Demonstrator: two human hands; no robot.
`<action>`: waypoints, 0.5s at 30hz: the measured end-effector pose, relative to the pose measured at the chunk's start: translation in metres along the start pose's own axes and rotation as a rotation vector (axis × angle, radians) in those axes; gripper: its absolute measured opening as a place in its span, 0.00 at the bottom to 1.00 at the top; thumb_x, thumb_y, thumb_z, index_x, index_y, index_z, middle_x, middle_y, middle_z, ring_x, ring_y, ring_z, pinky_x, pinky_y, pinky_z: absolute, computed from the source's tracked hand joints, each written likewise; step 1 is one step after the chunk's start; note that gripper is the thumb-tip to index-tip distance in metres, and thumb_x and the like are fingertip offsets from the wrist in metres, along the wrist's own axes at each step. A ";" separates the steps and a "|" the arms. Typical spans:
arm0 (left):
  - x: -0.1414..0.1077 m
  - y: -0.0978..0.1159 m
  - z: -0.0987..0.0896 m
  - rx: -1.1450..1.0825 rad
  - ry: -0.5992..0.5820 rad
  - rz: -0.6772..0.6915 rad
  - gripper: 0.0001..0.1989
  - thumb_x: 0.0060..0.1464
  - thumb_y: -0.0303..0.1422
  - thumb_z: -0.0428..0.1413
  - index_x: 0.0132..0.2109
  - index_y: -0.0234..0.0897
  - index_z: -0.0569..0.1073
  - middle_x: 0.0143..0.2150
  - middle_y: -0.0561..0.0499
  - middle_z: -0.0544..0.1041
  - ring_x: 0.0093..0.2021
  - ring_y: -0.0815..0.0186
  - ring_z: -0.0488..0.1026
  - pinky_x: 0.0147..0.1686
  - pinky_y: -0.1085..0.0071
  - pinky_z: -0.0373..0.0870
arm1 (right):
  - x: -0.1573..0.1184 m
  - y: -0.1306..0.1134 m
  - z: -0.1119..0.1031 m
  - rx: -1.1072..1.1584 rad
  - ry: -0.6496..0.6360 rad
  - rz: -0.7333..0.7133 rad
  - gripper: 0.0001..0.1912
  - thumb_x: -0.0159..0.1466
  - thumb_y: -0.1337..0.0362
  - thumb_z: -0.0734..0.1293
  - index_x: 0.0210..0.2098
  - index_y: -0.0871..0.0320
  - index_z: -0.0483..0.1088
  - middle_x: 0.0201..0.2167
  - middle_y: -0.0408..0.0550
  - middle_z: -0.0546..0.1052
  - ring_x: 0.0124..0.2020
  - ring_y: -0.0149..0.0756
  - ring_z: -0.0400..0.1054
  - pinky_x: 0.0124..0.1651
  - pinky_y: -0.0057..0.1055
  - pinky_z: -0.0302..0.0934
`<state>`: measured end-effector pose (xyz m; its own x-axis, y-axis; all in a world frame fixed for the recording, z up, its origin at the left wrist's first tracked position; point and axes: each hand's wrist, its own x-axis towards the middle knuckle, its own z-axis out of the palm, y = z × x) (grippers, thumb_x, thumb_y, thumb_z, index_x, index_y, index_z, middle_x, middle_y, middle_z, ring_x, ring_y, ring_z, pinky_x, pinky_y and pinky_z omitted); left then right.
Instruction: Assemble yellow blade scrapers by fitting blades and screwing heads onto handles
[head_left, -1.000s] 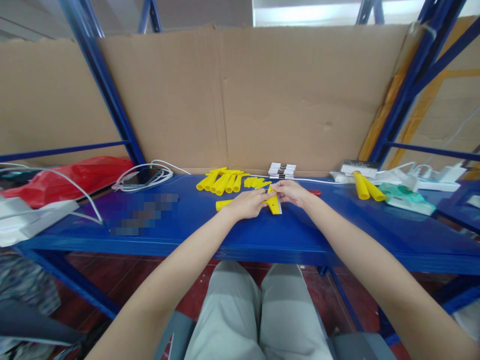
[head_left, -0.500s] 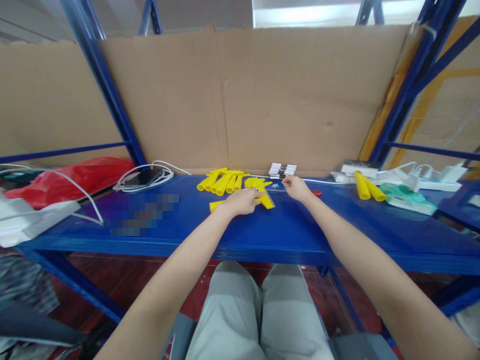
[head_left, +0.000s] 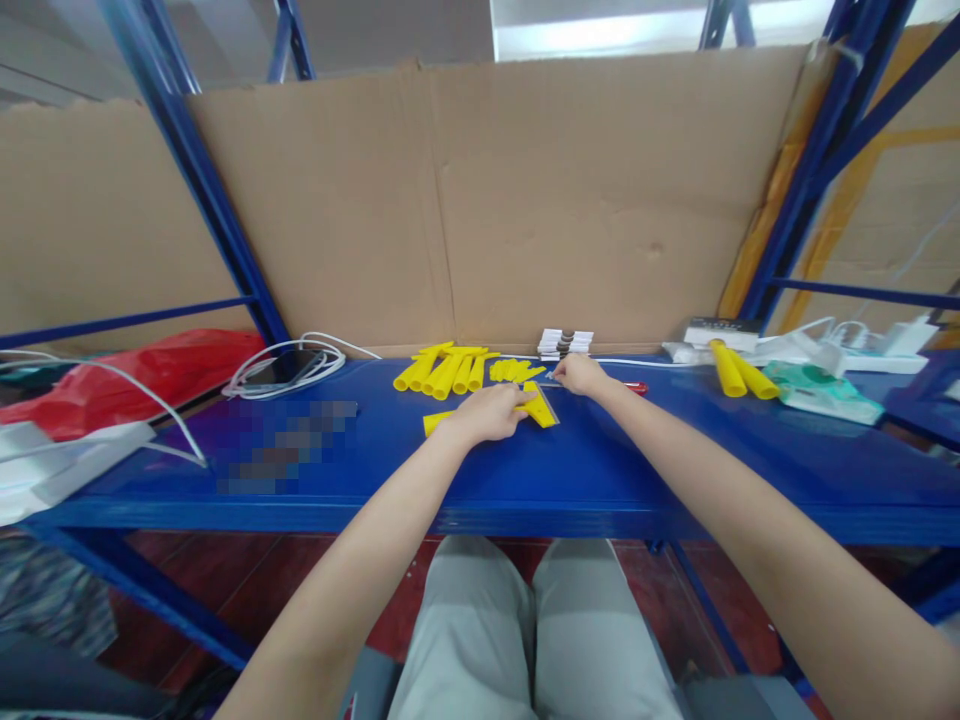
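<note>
My left hand is closed around a yellow scraper lying on the blue table. Its flared head with a thin blade edge points right, and its handle end sticks out on the left of my hand. My right hand is pinched over small pale pieces behind the scraper head; what its fingertips hold is too small to tell. Under that hand lies a screwdriver with a red handle. Several yellow handles rest in a row farther back, beside smaller yellow parts.
A stack of small white packets stands against the cardboard wall. To the right are two yellow tubes, a green-and-white pack and a power strip. Coiled white cable and a red bag lie left.
My right hand has shifted slightly left, closer to the small pale pieces. My left hand keeps its hold on the scraper. The view has tilted and moved a little.
</note>
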<state>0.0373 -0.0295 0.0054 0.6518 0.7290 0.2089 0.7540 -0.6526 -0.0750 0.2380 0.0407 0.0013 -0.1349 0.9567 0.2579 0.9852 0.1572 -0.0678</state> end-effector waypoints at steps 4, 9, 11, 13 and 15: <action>0.000 0.001 0.000 0.009 0.002 0.004 0.21 0.61 0.33 0.48 0.60 0.42 0.68 0.55 0.47 0.74 0.54 0.58 0.71 0.50 0.68 0.67 | 0.001 -0.005 -0.004 -0.032 -0.044 0.002 0.15 0.62 0.69 0.63 0.45 0.61 0.78 0.45 0.56 0.79 0.46 0.41 0.73 0.47 0.27 0.63; 0.001 0.000 0.000 0.000 -0.011 0.017 0.21 0.61 0.33 0.48 0.60 0.42 0.68 0.54 0.45 0.75 0.55 0.57 0.71 0.51 0.67 0.67 | 0.004 -0.009 -0.006 -0.052 -0.069 0.032 0.15 0.62 0.70 0.62 0.44 0.63 0.78 0.45 0.58 0.79 0.47 0.43 0.73 0.46 0.28 0.63; 0.001 0.001 0.000 0.012 -0.016 0.017 0.21 0.61 0.33 0.48 0.61 0.41 0.67 0.54 0.45 0.74 0.55 0.57 0.71 0.51 0.66 0.66 | 0.005 -0.010 -0.006 -0.056 -0.065 0.048 0.16 0.62 0.70 0.62 0.44 0.63 0.78 0.45 0.59 0.79 0.47 0.43 0.73 0.47 0.29 0.63; 0.001 0.002 0.000 0.024 -0.020 0.014 0.21 0.62 0.33 0.47 0.61 0.41 0.67 0.55 0.44 0.74 0.56 0.57 0.70 0.52 0.66 0.66 | 0.007 -0.011 -0.005 -0.059 -0.067 0.059 0.16 0.62 0.70 0.62 0.45 0.63 0.78 0.45 0.59 0.79 0.48 0.44 0.73 0.47 0.29 0.63; 0.000 0.003 -0.001 0.028 -0.024 0.012 0.21 0.62 0.33 0.47 0.61 0.40 0.66 0.55 0.44 0.73 0.56 0.56 0.70 0.52 0.66 0.66 | 0.009 -0.012 -0.004 -0.058 -0.075 0.061 0.16 0.62 0.70 0.62 0.45 0.63 0.78 0.45 0.59 0.79 0.47 0.43 0.73 0.46 0.28 0.63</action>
<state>0.0394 -0.0312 0.0061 0.6623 0.7262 0.1846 0.7479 -0.6555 -0.1048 0.2256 0.0469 0.0083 -0.0803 0.9800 0.1818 0.9960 0.0863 -0.0250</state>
